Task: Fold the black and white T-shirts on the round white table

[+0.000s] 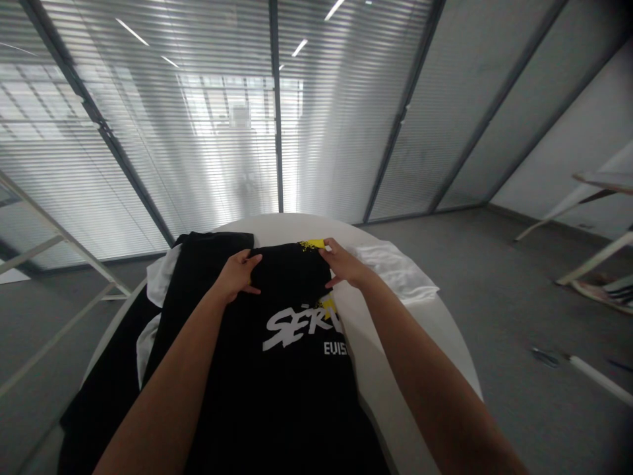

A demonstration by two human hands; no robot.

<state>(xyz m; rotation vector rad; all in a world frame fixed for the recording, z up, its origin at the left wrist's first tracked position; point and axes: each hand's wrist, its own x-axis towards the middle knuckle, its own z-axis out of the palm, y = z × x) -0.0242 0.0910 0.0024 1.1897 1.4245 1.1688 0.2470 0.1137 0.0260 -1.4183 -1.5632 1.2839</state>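
Note:
A black T-shirt (297, 396) with white lettering and yellow speckled print lies lengthwise over the round white table (410, 349). Its far end is folded over toward me. My left hand (238, 274) grips the left corner of that fold, thumb on top and fingers partly underneath. On the opposite corner, beside the yellow print, my right hand (342, 262) pinches the cloth in the same way. Part of the lettering is cut off where the shirt is folded in along its right side.
More black clothing (198, 264) lies left of the shirt, with white cloth (161, 280) showing between. White fabric (395, 270) rests on the table's right side. Beyond stands a glass partition with blinds (336, 132). A pale metal frame (64, 234) stands left; furniture legs (593, 257) show at right.

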